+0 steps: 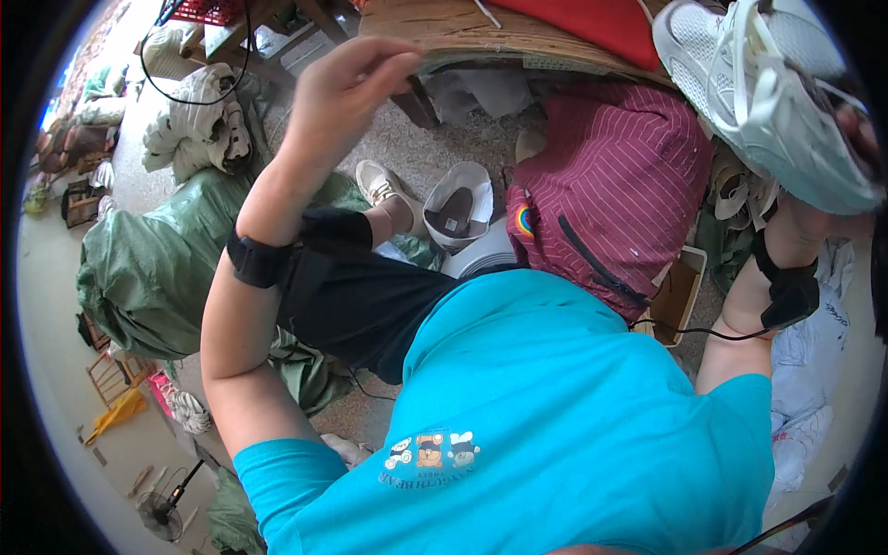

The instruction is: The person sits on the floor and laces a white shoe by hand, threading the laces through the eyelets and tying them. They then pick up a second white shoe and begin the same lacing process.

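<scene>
Turquoise cloth of the person's T-shirt point(573, 416) fills the lower head view, closest to the lens. At upper right the white shoes point(772, 139), apparently a pair, hang raised beside the wooden bench point(453, 28), held by the right hand point(818, 220). Footwear hides most of that hand; its fingers look closed about the shoes near an opening, though how firmly I cannot tell.

Should that partly hidden hold be loose, a shoe could slip and drop to the floor. Loose laces might catch on the bench's edge, and the black cable point(689, 330) slung from the right wrist strap point(791, 291) could snag if the arm swings outward.

Bent at the elbow, the left arm rises along the left side, its forearm upright. The left hand point(340, 85) stands at the bench's near edge, fingers half curled, thumb close to their tips. Nothing shows in its grasp; whether the tips meet I cannot tell. Below lies the maroon striped cloth point(620, 176), spread over the right leg.
</scene>
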A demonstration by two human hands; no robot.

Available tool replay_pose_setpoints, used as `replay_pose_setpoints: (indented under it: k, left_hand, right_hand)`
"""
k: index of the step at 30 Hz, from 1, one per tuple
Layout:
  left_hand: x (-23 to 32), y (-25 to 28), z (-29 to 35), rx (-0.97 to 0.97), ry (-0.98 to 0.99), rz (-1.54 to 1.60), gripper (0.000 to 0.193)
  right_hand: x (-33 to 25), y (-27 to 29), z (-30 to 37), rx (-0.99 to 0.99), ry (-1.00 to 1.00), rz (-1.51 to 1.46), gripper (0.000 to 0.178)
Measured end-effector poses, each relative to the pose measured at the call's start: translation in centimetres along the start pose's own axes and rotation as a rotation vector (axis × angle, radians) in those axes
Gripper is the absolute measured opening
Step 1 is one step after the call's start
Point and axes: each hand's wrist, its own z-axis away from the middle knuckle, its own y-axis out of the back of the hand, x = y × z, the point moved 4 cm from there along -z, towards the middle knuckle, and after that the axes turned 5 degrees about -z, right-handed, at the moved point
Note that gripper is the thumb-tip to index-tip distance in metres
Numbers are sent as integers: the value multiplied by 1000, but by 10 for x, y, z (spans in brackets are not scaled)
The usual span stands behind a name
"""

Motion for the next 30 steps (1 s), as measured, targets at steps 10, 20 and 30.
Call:
replay_pose_setpoints:
  k: [10, 20, 30]
  left_hand:
    - [-16, 62, -35, 269, -7, 68, 14]
    - [7, 14, -158, 276, 139, 254, 26]
    - [33, -19, -182, 59, 219, 728, 23]
  right_hand:
    - [-2, -37, -29, 4, 72, 76, 98]
    - [39, -45, -100, 185, -18, 594, 39]
    - [98, -15, -169, 188, -275, 191, 32]
